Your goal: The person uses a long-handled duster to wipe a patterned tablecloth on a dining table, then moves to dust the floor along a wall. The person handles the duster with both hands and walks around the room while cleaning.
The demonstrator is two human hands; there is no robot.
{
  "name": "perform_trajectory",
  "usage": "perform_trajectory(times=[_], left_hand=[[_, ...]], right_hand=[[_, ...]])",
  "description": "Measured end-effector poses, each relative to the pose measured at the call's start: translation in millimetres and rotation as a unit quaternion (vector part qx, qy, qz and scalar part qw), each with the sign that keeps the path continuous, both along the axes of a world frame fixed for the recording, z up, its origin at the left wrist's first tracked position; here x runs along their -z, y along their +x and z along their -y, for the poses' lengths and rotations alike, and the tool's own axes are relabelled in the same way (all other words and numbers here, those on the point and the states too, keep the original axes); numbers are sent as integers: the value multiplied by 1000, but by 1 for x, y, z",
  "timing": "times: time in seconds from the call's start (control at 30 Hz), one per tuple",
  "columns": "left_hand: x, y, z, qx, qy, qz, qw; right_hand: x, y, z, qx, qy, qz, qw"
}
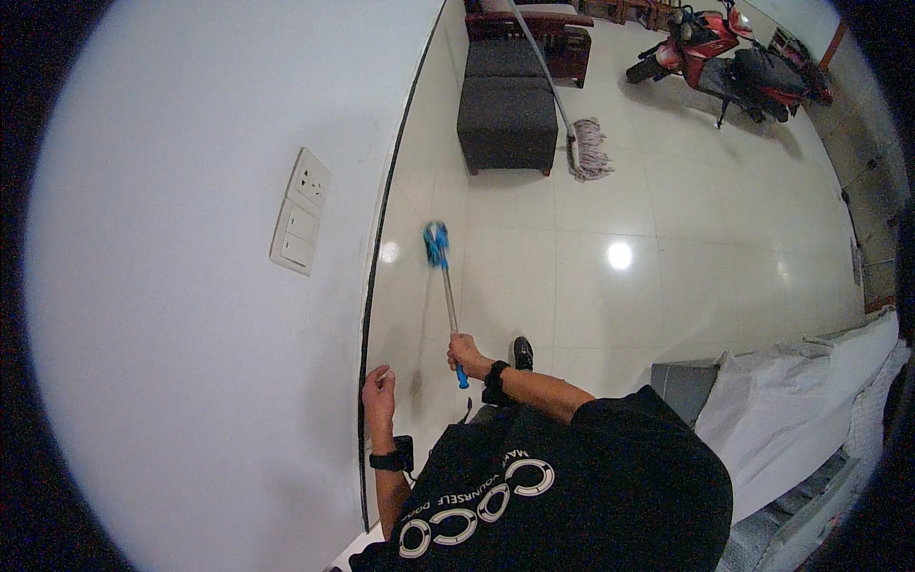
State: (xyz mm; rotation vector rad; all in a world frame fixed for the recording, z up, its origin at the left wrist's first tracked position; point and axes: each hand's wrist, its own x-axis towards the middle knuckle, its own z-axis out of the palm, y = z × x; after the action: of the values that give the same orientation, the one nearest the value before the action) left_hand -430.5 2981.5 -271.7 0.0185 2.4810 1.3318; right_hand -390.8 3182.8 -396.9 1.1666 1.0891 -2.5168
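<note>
My right hand (466, 353) is closed around the metal handle of a blue-headed brush (436, 244), just above its blue end grip. The brush head is blurred and lies against or close to the tiled lower wall (411, 300); contact cannot be told for sure. At the left, my left hand (379, 392) is raised beside the wall near the black trim line, its fingers loosely curled and nothing seen in them. Both wrists wear black bands.
Ahead stands a dark cushioned bench (506, 125), with a string mop (590, 150) on the tiled floor (607, 307) beside it. A red motor scooter (729, 68) is parked at upper right. White sheeting (779, 407) covers things at lower right. Wall sockets and switches (300, 211) are at left.
</note>
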Motion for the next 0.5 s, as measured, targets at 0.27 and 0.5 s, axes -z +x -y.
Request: perform_trajectory(times=[0.27,0.5], left_hand=[[-5,6,2,1,-27,22,999],[14,7,22,16,-34,29,999]], right_hand=[[-42,-44,-26,15,188,-56,981],[26,-36,-14,-1,39,74,997]])
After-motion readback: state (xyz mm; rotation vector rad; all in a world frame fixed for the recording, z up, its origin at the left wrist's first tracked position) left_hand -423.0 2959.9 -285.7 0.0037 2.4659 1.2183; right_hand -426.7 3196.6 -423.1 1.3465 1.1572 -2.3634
